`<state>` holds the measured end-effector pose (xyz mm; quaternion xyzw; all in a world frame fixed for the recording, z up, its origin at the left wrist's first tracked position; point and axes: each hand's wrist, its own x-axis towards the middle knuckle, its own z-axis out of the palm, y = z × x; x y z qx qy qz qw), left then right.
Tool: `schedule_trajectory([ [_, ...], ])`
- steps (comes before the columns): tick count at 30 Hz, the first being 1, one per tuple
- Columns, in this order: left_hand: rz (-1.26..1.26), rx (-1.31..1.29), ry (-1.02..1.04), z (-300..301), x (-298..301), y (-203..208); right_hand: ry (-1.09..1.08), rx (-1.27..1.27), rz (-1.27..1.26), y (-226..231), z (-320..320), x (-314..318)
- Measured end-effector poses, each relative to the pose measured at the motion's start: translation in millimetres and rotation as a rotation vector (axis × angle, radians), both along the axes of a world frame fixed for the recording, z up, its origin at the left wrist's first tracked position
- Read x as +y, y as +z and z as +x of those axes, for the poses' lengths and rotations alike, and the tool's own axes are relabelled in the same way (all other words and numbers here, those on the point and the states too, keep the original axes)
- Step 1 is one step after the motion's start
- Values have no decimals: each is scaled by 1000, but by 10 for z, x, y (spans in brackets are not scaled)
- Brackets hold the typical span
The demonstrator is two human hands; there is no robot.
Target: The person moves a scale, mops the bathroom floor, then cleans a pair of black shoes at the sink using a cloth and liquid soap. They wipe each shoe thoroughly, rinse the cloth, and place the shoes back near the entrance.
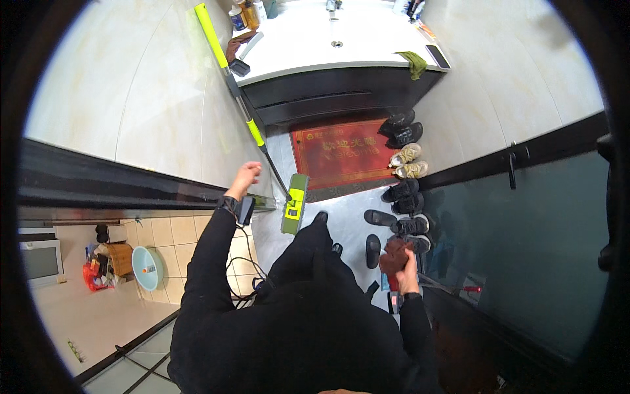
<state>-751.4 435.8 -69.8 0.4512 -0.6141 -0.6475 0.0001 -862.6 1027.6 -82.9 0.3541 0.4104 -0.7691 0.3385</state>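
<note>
My left hand (244, 178) is raised against the tiled wall on the left, just short of the lime-green and grey mop pole (254, 131) leaning there. I see nothing in that hand, and its fingers look curled. A watch and a small dark device sit at that wrist. The flat green mop head (295, 203) rests on the floor just right of the hand. My right hand (407, 274) is low on the right, closed around a brown, cloth-like bundle (396, 252) with a red part under it. My black-clad body hides the floor below.
A white sink counter (367, 46) with bottles, a green cloth (413, 62) and a phone is ahead. In front of it lies a red doormat (341, 154). Several shoes (405, 171) line the right wall beside a dark glass panel. A blue basin (147, 268) and cables are at the left.
</note>
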Motion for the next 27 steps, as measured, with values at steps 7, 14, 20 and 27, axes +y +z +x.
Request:
schedule_trajectory([
  [7,-98,-18,322,-824,-1397,-573,154,-12,1,-392,-216,449],
  [14,-441,-74,441,-1653,-2516,-658,140,-205,402,-340,-566,483],
  [20,-448,169,508,-2029,-2562,-329,263,-247,273,-372,-1010,213],
  [27,-397,248,589,-1828,-1158,98,504,-150,232,-335,-1837,-200],
])
